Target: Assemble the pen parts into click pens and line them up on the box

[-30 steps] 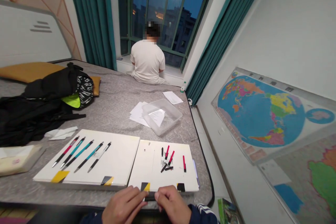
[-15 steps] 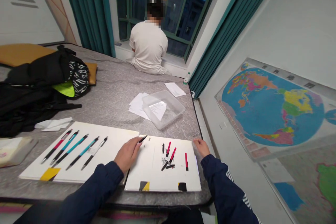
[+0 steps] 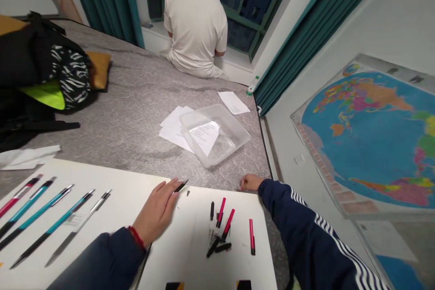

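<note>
My left hand (image 3: 158,210) is closed, with a short black pointed pen piece (image 3: 181,186) between thumb and fingers, over the inner edges of two white boards. Beside it on the right board (image 3: 183,253) lie a small metal cone (image 3: 188,193) and a tiny ring (image 3: 177,208). Further right are several loose pen parts, among them a red barrel piece (image 3: 228,223), a black piece (image 3: 223,248) and a separate red piece (image 3: 252,235). My right hand (image 3: 250,182) has curled fingers at that board's far right corner; whatever they may hold is hidden.
Several push-button pens, such as a teal one (image 3: 56,222), line the left board (image 3: 118,231). A clear plastic bin (image 3: 234,145) rests partly on papers (image 3: 173,131). Beyond are a bottle (image 3: 252,86) and a seated person (image 3: 197,27). Black bags (image 3: 20,68) lie left.
The view has tipped down and come closer to the boards. My right hand has moved left and inward along the board's far edge. My left hand still holds the black pen piece.
</note>
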`<state>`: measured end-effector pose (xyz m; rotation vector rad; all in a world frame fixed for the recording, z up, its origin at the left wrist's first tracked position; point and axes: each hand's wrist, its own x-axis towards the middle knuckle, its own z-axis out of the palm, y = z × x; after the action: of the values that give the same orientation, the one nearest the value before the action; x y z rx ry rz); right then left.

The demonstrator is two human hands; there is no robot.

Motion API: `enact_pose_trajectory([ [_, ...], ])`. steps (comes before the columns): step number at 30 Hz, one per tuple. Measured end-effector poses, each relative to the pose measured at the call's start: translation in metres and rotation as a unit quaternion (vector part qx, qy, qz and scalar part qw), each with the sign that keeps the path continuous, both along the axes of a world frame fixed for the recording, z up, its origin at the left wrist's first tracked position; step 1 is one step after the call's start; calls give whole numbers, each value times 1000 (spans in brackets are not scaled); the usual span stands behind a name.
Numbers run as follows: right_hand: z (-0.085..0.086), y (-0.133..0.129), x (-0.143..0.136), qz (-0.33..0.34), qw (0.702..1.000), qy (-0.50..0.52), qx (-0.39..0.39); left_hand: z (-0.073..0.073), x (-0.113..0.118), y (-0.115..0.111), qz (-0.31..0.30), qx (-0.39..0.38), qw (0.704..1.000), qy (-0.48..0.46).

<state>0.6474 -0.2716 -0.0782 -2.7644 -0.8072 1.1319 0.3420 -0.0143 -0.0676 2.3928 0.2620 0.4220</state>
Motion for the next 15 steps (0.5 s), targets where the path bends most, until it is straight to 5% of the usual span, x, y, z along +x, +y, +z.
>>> enact_pose_trajectory([
  [8, -42, 48, 11, 153, 964, 144, -165, 7, -13, 6, 98, -175, 979, -31],
  [15, -56, 94, -14, 292, 938, 138, -125, 3, -15, 6, 102, -184, 978, 11],
])
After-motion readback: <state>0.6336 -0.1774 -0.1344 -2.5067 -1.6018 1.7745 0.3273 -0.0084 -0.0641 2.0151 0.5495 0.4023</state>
